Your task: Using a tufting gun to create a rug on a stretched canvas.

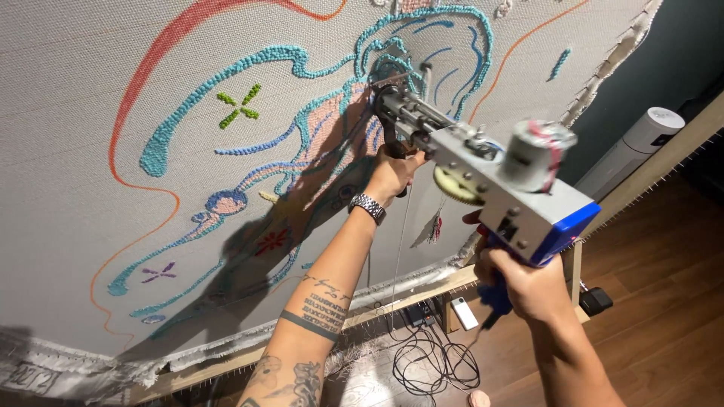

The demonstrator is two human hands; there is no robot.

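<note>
Tufting cloth (90, 181), stretched on a wooden frame (422, 290), carries teal, orange and pink yarn outlines. Pressed against it is the blue-and-grey tufting gun (490, 181). The right hand (528, 283) has its fingers clamped on the rear blue grip; the left hand (392, 173) wraps the front black handle. Cables (434, 362) lie on the floor.

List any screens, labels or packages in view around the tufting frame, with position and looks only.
Phone: flat on the floor under the frame's wooden bar, slim white rectangle, screen side not clear.
Printed strip: lower left edge of the cloth, dark marks on white fabric.
Marking: grey side of the tufting gun, small dark patch.
No packages visible.
</note>
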